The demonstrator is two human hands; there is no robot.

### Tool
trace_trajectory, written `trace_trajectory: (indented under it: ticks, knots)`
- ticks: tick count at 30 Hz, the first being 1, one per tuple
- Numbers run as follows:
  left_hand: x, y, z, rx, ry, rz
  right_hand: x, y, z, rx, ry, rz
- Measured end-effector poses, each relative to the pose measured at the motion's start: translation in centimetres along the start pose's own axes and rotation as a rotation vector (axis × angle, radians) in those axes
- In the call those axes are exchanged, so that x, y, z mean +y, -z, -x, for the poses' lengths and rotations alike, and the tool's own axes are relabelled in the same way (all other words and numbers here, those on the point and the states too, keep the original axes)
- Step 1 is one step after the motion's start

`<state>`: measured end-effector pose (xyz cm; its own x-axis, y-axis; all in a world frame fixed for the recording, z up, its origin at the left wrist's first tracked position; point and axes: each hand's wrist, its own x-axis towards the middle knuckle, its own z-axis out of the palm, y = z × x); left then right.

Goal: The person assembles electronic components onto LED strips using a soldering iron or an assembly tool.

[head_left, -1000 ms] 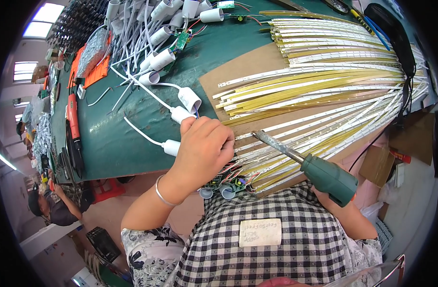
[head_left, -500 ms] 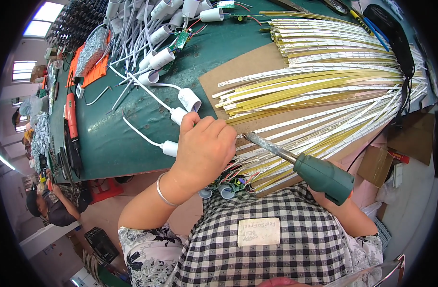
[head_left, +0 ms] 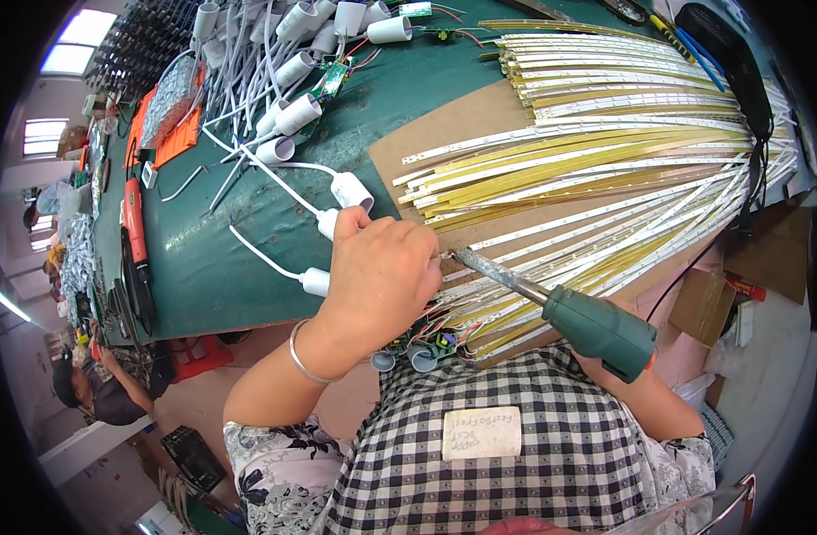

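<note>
Cream label (rect.) on checked apron.

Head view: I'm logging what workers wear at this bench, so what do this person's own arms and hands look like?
Both forearms are bare. The left hand has no glove, and a thin silver bangle circles its wrist. Higher up, the left arm ends in a short floral sleeve in black and white. The right hand is mostly hidden, so a glove or jewellery there cannot be told. No rings or markings are visible.

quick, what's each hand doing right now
Left hand: closed, pressing down on the LED strips at the iron's tip; what it pinches cannot be told.
Right hand: mostly hidden, gripping the green soldering iron.
</note>
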<state>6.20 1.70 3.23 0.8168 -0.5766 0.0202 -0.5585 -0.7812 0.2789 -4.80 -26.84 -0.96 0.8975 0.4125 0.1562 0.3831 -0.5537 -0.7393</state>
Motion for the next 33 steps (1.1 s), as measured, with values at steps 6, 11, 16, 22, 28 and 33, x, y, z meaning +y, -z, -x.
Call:
trace_trajectory:
  ticks: [6,11,16,22,28,33]
  knots:
    - [0.0,-0.2,0.0,0.004,0.022,0.029,-0.8,0.4,-0.4,-0.018,-0.044,-0.021]
    - [0.0,-0.4,0.1,0.012,0.034,0.029,-0.4,0.5,-0.7,-0.059,0.053,0.056]
    - [-0.1,-0.4,-0.1,0.013,0.027,0.034,-1.1,0.5,0.0,-0.062,-0.137,-0.076]
    - [0.2,-0.3,-0.1,0.019,0.038,0.017,-0.8,0.6,0.3,-0.021,-0.366,-0.333]
    - [0.1,-0.8,-0.1,0.072,0.004,0.004,0.1,0.8,2.5,0.288,-0.440,-0.398]
    - [-1.0,-1.9,0.7,0.112,-0.031,-0.030,-2.4,7.0,0.8,0.624,-0.155,-0.335]
